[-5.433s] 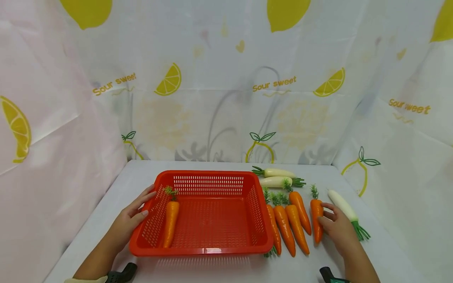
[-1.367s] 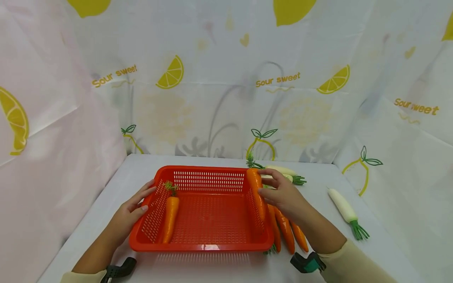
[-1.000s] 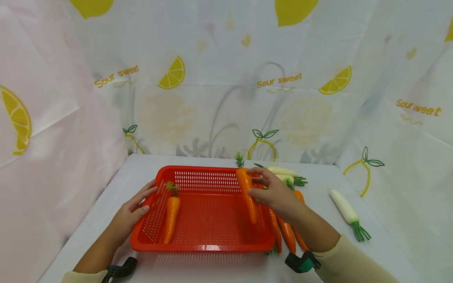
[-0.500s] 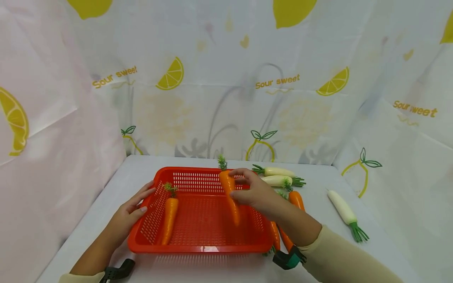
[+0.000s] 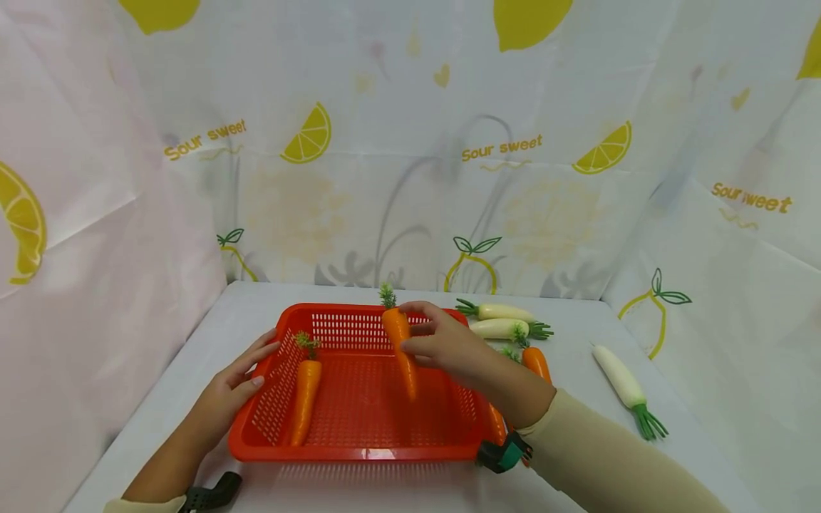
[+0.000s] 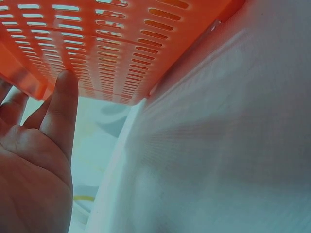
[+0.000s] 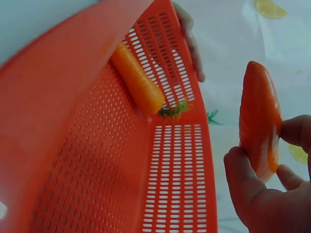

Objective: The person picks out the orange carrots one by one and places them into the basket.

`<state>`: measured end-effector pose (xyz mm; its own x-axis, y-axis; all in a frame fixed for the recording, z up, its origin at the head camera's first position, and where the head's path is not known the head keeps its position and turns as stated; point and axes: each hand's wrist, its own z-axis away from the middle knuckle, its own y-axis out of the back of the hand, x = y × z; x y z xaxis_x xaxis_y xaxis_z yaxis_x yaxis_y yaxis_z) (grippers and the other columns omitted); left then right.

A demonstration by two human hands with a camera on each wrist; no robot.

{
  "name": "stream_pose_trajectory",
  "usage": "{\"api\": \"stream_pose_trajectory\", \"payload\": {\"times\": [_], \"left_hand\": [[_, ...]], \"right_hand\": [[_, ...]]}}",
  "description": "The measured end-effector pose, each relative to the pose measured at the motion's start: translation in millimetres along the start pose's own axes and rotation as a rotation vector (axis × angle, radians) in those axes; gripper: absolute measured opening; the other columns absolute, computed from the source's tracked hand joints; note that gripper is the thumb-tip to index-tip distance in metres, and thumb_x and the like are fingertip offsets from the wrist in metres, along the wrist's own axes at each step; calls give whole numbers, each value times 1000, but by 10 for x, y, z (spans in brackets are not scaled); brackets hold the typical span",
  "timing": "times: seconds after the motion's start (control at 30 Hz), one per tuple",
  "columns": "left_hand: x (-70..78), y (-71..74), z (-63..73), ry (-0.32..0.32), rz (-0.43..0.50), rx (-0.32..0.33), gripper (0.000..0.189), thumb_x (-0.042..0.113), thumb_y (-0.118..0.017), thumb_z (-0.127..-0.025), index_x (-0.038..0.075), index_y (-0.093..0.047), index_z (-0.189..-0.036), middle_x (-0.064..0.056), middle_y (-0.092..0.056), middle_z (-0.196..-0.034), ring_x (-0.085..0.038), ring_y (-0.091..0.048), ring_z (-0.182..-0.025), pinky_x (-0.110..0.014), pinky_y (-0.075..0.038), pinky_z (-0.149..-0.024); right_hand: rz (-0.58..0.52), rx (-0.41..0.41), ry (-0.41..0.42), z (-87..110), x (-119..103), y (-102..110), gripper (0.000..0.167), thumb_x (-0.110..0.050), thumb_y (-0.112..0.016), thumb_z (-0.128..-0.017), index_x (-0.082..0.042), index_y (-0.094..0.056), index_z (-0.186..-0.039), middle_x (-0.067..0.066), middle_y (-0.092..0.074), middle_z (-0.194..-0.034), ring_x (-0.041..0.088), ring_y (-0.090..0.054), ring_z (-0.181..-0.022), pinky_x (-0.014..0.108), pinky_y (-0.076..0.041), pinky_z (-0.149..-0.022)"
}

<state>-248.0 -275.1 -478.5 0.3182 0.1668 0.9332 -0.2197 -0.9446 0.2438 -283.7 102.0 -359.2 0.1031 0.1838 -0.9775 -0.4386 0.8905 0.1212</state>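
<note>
My right hand (image 5: 442, 347) pinches an orange carrot (image 5: 399, 342) with a green leafy top, holding it tilted above the red plastic basket (image 5: 321, 453). In the right wrist view, thumb and fingers grip this carrot (image 7: 260, 116) near its thick end. A second carrot (image 5: 306, 399) lies inside the basket along the left wall. My left hand (image 5: 232, 385) rests against the basket's left rim with fingers fairly straight; in the left wrist view a fingertip of the left hand (image 6: 41, 155) touches the slotted outer wall (image 6: 112, 53).
Right of the basket lie more carrots (image 5: 536, 362), partly hidden behind my right forearm. Two white radishes (image 5: 503, 328) lie at the back right, and another white radish (image 5: 618, 374) sits farther right. A lemon-print cloth (image 5: 385, 214) hangs around the white table (image 5: 641, 470).
My right hand has picked a carrot up from the table at the right and carried it left over the basket. The left hand stays on the basket's left side.
</note>
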Motion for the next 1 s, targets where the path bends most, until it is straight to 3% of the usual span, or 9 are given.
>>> {"api": "stream_pose_trajectory", "payload": {"times": [0.27, 0.53, 1.0], "left_hand": [[-7, -2, 12, 8, -11, 11, 51, 14, -48, -110, 6, -40, -160, 9, -21, -175, 15, -47, -132, -26, -60, -87], [7, -3, 12, 0, 1, 13, 52, 12, -48, -110, 3, -39, -160, 8, -21, -175, 16, -46, -133, -25, -60, -88], [-9, -21, 1, 34, -13, 20, 52, 16, -51, -109, 9, -42, -160, 5, -21, -175, 18, -46, -131, -28, -61, -87]], "right_hand": [[24, -27, 5, -117, 38, -52, 58, -8, -69, -97, -16, -47, -150, 22, -53, -142, 29, -67, -112, 41, -60, -97], [86, -94, -3, -251, 38, -91, 56, -8, -70, -95, -14, -48, -147, 20, -57, -139, 24, -67, -107, 33, -59, -88], [154, -177, -3, -429, 101, -190, 54, -8, -71, -93, -15, -51, -143, 17, -61, -131, 25, -68, -102, 37, -62, -87]]}}
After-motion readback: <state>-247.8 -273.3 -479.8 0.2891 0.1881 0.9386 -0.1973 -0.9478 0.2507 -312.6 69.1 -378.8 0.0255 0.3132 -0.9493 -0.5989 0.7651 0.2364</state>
